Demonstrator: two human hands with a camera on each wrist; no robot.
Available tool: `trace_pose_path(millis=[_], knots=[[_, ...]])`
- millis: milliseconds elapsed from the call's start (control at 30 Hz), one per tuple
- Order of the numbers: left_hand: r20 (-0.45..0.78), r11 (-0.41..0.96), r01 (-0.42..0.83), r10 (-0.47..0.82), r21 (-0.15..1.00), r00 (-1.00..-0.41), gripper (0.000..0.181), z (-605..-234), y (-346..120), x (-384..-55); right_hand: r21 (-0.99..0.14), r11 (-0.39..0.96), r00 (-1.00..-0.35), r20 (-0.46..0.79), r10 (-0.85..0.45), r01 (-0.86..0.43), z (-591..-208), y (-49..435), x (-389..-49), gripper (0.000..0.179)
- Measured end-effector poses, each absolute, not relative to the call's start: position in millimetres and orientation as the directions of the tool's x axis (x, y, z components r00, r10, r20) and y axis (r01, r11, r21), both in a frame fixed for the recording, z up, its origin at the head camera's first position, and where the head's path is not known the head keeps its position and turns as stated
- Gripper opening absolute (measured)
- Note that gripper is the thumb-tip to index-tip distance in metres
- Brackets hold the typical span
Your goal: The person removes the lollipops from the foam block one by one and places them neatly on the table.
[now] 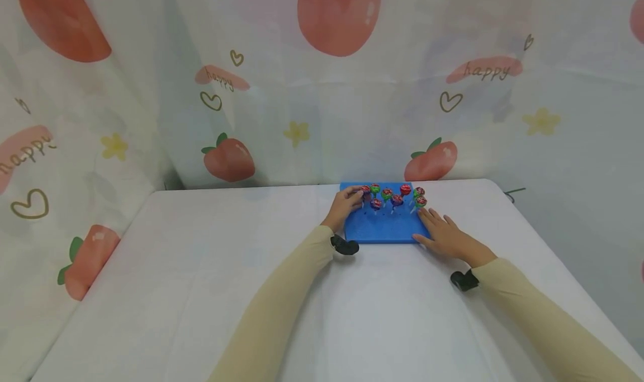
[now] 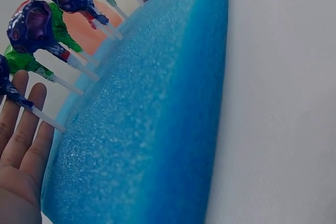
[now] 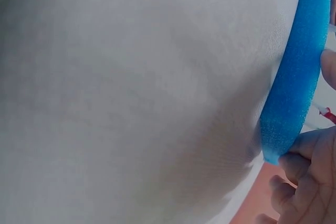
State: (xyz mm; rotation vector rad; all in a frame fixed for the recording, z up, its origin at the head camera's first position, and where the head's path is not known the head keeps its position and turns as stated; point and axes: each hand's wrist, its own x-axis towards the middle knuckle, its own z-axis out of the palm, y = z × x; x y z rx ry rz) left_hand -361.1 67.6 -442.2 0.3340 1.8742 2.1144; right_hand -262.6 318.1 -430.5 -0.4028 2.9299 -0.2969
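A blue foam board (image 1: pixel 379 228) lies flat toward the far side of the table, with several wrapped lollipops standing in it on white sticks. At the board's left, my left hand (image 1: pixel 346 206) pinches a dark purple lollipop (image 1: pixel 365 191) near its head. In the left wrist view that lollipop's stick (image 2: pixel 48 119) meets the foam, with straight fingers (image 2: pixel 21 137) behind it; thumb and index finger are out of that view. My right hand (image 1: pixel 448 237) rests at the board's right edge, fingers spread and fairly straight, thumb near the front corner, beside a green-and-red lollipop (image 1: pixel 420 202).
Other lollipops, such as a red one (image 1: pixel 405 189) and a green one (image 1: pixel 375 188), stand along the board's back half. A white cloth covers the table (image 1: pixel 201 270). Behind it hangs a curtain (image 1: pixel 271 46) printed with fruit. A dark cord (image 1: pixel 514 192) shows at the right rear edge.
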Motion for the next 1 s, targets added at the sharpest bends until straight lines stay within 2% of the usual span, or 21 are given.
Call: trace_pose_path(millis=[300, 733, 1000], knots=[[0.046, -0.237, -0.039, 0.343, 0.971, -0.938, 0.034, -438, 65, -360, -0.208, 0.946, -0.950, -0.139, -0.279, -0.248, -432, 317, -262, 0.081], [0.081, -0.212, -0.012, 0.428, 0.977, -0.900, 0.036, -408, 28, -345, -0.205, 0.947, -0.948, -0.151, -0.281, -0.248, -429, 318, -263, 0.080], [0.071, -0.206, -0.008, 0.371, 0.978, -0.926, 0.036, -408, -1, -346, -0.201, 0.948, -0.947, -0.157, -0.281, -0.248, -431, 318, -266, 0.083]])
